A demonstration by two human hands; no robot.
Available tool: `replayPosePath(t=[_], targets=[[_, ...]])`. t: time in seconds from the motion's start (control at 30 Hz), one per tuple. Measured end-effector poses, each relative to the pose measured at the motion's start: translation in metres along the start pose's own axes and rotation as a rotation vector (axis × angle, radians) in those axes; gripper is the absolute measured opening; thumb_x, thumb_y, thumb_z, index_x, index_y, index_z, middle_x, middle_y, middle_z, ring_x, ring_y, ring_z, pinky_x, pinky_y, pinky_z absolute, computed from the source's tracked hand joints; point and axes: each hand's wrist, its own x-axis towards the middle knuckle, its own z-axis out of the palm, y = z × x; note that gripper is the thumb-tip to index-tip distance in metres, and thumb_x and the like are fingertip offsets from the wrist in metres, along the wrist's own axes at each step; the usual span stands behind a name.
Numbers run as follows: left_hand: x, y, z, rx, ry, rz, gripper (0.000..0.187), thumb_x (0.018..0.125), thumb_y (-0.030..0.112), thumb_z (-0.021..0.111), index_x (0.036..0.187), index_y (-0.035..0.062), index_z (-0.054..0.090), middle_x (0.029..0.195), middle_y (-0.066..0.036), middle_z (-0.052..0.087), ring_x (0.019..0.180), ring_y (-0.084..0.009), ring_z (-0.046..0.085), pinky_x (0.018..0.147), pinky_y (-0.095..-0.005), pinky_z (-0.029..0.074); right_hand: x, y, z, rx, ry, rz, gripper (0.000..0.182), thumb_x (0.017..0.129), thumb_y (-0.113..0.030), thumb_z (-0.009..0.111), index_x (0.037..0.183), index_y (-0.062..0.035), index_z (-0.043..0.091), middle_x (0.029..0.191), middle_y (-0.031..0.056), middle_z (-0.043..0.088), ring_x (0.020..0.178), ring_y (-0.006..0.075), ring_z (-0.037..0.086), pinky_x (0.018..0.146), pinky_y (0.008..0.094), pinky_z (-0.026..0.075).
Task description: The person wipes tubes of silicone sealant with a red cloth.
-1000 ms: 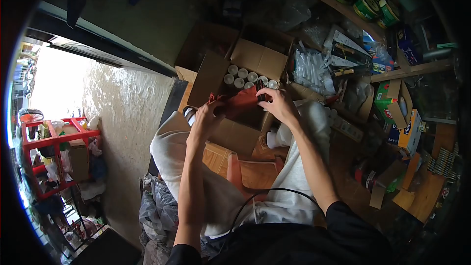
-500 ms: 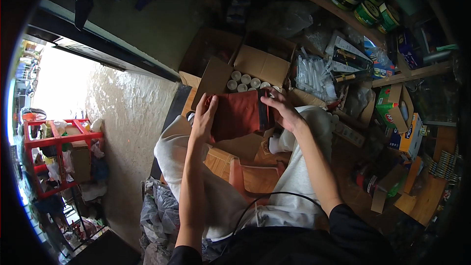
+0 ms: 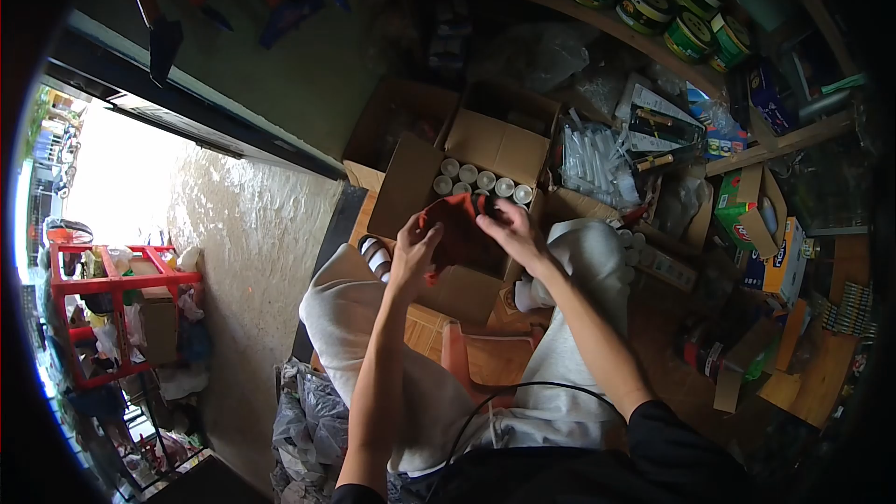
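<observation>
A dark red cloth-like piece (image 3: 467,235) with a black strip along its right side hangs between my two hands, over an open cardboard box. My left hand (image 3: 413,250) grips its left edge between thumb and fingers. At its upper right edge, the fingers of my right hand (image 3: 511,231) are closed on it. The piece looks crumpled, with its upper edge folded. Behind it, white round-topped cylinders (image 3: 469,174) stand in rows in the cardboard box (image 3: 497,139).
Clear plastic-wrapped tubes (image 3: 595,161) lie right of the box. Green tins (image 3: 644,7) line a shelf above. A red rack (image 3: 117,282) stands by the doorway at left. Grey plastic bags (image 3: 313,415) lie beside my leg, and a red stool (image 3: 455,353) shows between my legs.
The red piece, spread flat before, is now bunched and narrower. My hands have come closer together, and the tops of more cylinders show behind them.
</observation>
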Motion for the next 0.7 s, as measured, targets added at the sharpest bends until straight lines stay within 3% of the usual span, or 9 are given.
replayPosePath(t=[0.03,0.1,0.17,0.23,0.3,0.37,0.43,0.47,0.7], targets=[[0.004,-0.006,0.006,-0.109,-0.072,0.047,0.044,0.097,0.025,0.064,0.131,-0.0001,0.052,0.103,-0.004,0.064,0.091,-0.0102,0.061,0.075,-0.0255,0.054,-0.007,-0.03,-0.002,0.065,-0.275,-0.249,0.049,0.092,-0.025,0.067,0.133,-0.002,0.056,0.119,0.0126,0.065,0.108,0.0195,0.062,0.093,0.0314,0.049],[0.003,-0.013,0.015,-0.221,-0.105,-0.009,0.046,0.098,0.03,0.063,0.136,0.0088,0.049,0.111,-0.003,0.062,0.101,-0.0116,0.062,0.077,-0.0277,0.055,-0.026,-0.037,0.012,-0.097,-0.324,-0.379,0.043,0.091,-0.021,0.063,0.127,0.0025,0.058,0.129,0.0222,0.06,0.118,0.0322,0.061,0.098,0.0373,0.049],[0.007,-0.02,0.017,-0.162,0.026,0.056,0.041,0.099,0.029,0.062,0.133,0.0088,0.049,0.101,-0.003,0.06,0.091,-0.0128,0.064,0.07,-0.0282,0.057,-0.029,-0.04,0.016,-0.199,-0.387,-0.557,0.042,0.09,-0.017,0.06,0.128,0.0019,0.057,0.132,0.0247,0.057,0.119,0.0349,0.06,0.099,0.0383,0.048],[0.009,-0.02,0.011,-0.283,0.106,0.04,0.038,0.1,0.027,0.06,0.131,0.0082,0.049,0.099,-0.004,0.06,0.086,-0.0143,0.066,0.066,-0.0292,0.058,-0.025,-0.038,0.014,-0.197,-0.251,-0.582,0.041,0.089,-0.018,0.064,0.125,0.0001,0.059,0.133,0.0194,0.057,0.123,0.0336,0.057,0.101,0.0399,0.045],[0.007,-0.009,0.003,-0.457,-0.066,0.024,0.035,0.101,0.025,0.056,0.13,0.0066,0.049,0.1,-0.009,0.062,0.077,-0.0192,0.067,0.059,-0.0366,0.06,-0.01,-0.04,0.011,-0.152,-0.057,-0.608,0.043,0.088,-0.021,0.067,0.126,-0.0017,0.058,0.135,0.0177,0.056,0.126,0.033,0.053,0.104,0.0409,0.043],[0.002,0.007,0.012,-0.616,-0.169,0.038,0.033,0.102,0.022,0.054,0.129,0.0038,0.048,0.096,-0.01,0.063,0.069,-0.0207,0.067,0.052,-0.0414,0.06,0.0,-0.028,0.01,-0.095,0.175,-0.433,0.05,0.09,-0.03,0.071,0.131,-0.0066,0.054,0.132,0.0171,0.056,0.126,0.0315,0.052,0.105,0.0398,0.041],[-0.002,0.015,0.021,-0.633,-0.135,0.042,0.032,0.102,0.027,0.054,0.126,0.0044,0.052,0.099,-0.008,0.065,0.082,-0.0192,0.067,0.068,-0.0364,0.058,0.001,-0.036,0.004,0.577,0.014,0.307,0.054,0.088,-0.033,0.073,0.133,-0.0093,0.053,0.129,0.0131,0.058,0.122,0.027,0.054,0.103,0.0365,0.043],[0.001,0.008,0.02,-0.597,-0.077,0.048,0.032,0.102,0.028,0.054,0.124,0.0044,0.054,0.1,-0.007,0.065,0.086,-0.018,0.066,0.072,-0.0338,0.056,0.002,-0.04,-0.01,0.882,-0.332,0.447,0.053,0.089,-0.033,0.074,0.133,-0.0111,0.054,0.127,0.0064,0.061,0.114,0.0183,0.06,0.097,0.0335,0.047],[0.007,0.005,0.0,-0.011,0.039,0.072,0.028,0.099,0.032,0.06,0.103,0.0042,0.064,0.094,0.001,0.062,0.089,-0.0058,0.054,0.079,-0.0232,0.042,-0.008,-0.049,-0.019,0.467,-0.452,0.099,0.048,0.081,-0.025,0.081,0.121,-0.0038,0.062,0.113,0.0044,0.067,0.103,0.0133,0.062,0.091,0.0299,0.049]])
